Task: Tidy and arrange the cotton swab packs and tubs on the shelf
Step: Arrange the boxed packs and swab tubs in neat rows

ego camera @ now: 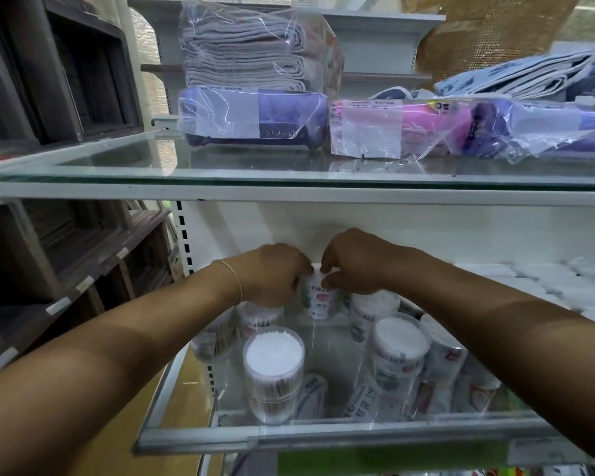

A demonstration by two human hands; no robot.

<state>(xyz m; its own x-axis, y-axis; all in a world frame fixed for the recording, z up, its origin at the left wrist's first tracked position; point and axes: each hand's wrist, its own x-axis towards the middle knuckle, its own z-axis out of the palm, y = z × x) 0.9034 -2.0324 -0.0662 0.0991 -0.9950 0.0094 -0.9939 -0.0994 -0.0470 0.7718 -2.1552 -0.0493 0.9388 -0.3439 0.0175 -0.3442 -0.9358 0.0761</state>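
Both my hands reach to the back of the lower glass shelf [323,431]. My left hand [272,274] and my right hand [352,262] grip one labelled cotton swab tub [318,302] from either side, fingers curled over its top. Around it stand several clear round tubs of cotton swabs: one at the front left [273,369], one at the right [401,348], one behind it [373,309]. Flat swab packs [364,396] lie on the glass between the tubs.
The upper glass shelf [152,166] holds purple and pink wrapped packs [255,116] and folded cloth in plastic. White items [571,286] fill the lower shelf's right side. Dark wooden shelving [66,235] stands on the left.
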